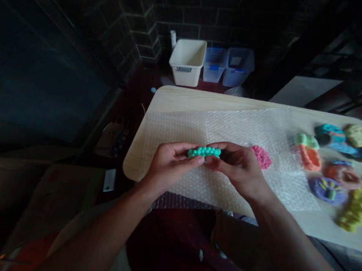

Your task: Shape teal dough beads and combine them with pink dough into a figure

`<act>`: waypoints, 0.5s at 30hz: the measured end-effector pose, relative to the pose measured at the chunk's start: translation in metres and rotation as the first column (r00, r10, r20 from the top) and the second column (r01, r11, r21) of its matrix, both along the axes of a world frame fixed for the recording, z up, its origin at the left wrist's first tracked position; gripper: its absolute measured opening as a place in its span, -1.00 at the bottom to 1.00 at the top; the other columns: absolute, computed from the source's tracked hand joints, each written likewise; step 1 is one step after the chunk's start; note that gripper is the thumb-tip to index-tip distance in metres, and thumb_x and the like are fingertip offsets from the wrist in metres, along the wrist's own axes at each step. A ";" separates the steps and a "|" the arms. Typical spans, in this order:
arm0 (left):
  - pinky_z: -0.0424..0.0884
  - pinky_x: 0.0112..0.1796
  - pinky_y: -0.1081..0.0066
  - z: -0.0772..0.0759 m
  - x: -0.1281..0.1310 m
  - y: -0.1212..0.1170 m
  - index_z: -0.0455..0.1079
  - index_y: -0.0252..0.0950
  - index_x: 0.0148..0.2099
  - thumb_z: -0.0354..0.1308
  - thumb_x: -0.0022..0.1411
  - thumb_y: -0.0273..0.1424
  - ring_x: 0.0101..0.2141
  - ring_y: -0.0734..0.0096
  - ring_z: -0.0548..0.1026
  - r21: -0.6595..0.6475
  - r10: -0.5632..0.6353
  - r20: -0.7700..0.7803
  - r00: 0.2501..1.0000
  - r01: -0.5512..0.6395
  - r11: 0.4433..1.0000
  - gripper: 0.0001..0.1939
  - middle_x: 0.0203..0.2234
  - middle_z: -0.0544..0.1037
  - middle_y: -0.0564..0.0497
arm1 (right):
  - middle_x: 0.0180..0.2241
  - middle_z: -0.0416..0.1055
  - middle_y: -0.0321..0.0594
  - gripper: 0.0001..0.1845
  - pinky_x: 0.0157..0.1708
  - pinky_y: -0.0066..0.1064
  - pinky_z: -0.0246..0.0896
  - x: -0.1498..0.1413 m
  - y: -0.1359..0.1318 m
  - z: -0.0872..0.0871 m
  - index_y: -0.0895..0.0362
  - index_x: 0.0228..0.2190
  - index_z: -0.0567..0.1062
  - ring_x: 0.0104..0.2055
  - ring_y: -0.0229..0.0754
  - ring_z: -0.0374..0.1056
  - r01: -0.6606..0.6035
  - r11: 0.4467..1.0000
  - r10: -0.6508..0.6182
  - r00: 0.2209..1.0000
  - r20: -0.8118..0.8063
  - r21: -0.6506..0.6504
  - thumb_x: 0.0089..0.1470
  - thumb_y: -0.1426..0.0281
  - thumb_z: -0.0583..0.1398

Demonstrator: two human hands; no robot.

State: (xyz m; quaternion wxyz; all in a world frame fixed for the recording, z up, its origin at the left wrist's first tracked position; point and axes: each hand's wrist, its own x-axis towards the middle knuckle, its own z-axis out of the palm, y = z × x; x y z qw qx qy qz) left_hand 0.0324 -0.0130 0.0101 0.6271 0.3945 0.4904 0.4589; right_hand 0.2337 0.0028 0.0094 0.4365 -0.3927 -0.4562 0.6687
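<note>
The left hand (170, 164) and right hand (237, 169) pinch a bumpy green clay strip (204, 152) above the bubble wrap (181, 131). A pink clay lump (261, 157) sits just beside the right hand.

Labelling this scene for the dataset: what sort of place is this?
Likely a home craft corner: a held teal clay piece, more clay shapes on a pale tabletop with bubble wrap, and plastic storage bins by a brick wall.
</note>
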 end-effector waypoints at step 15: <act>0.65 -0.03 0.25 0.001 -0.005 0.001 0.73 -0.27 -0.03 0.64 -0.01 -0.34 -0.18 0.20 0.74 -0.037 -0.028 0.025 0.999 0.029 0.999 -0.55 -0.13 0.79 -0.13 | -0.28 0.70 -0.21 -0.65 -0.26 -0.34 0.51 0.003 0.001 0.001 0.10 -0.19 0.73 -0.33 -0.22 0.54 -0.022 0.999 0.021 0.999 -0.030 -0.029 -0.06 0.38 0.59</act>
